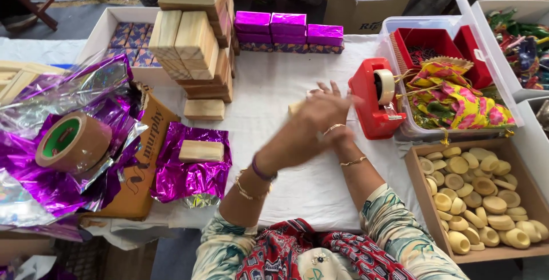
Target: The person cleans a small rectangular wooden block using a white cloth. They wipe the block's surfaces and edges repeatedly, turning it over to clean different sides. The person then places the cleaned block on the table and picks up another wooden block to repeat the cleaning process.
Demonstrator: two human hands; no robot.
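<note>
Wooden, pale and partly hidden, a small block (296, 107) sits on the white tablecloth (274, 85) at the middle of the scene, just beyond the person's crossed hands. The left hand (320, 114) reaches across on top, its fingers blurred and spread a little apart, touching or hovering at the block; whether it grips it I cannot tell. The right hand (342, 138) lies underneath and is mostly covered, so its fingers cannot be read. Just to the right stands a red tape dispenser (374, 100), close enough to be reached without stretching. To the left, another wooden block (201, 151) rests centred on a sheet of purple foil (191, 174), laid flat as if for wrapping. Farther left a roll of brown tape (73, 141) sits on crumpled foil. A stack of bare wooden blocks (197, 34) rises at the far side, and beside it a row of purple wrapped boxes (289, 30). Near right, a cardboard tray (414, 165) holds many small round wooden cups.
</note>
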